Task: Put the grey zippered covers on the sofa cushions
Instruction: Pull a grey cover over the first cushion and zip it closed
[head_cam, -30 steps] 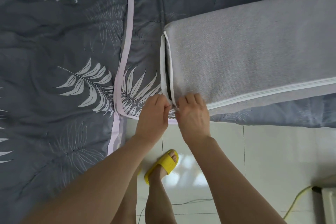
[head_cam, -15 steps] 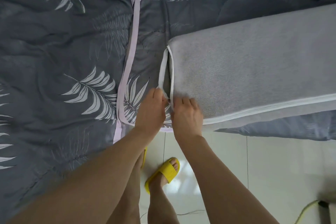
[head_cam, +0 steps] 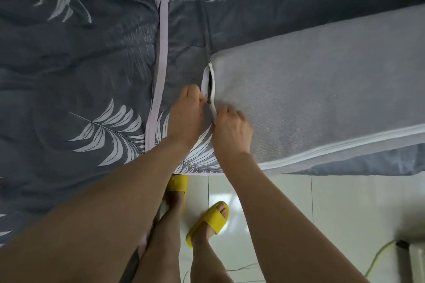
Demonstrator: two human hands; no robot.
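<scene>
Pinching the zipper pull (head_cam: 208, 101) is the left hand (head_cam: 186, 111) (right hand (head_cam: 232, 130) grips cover (head_cam: 322, 87)).

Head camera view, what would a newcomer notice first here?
Both hands meet mid-frame at the end of the grey cover: the left hand pinches the zipper pull while the right hand grips the cover just below it. A dark leaf-print quilt fills the left, and yellow slippers show at the bottom.

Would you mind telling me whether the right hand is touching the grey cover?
Touching: the head view shows the right hand pinching the grey cover at its zipper edge.
</scene>
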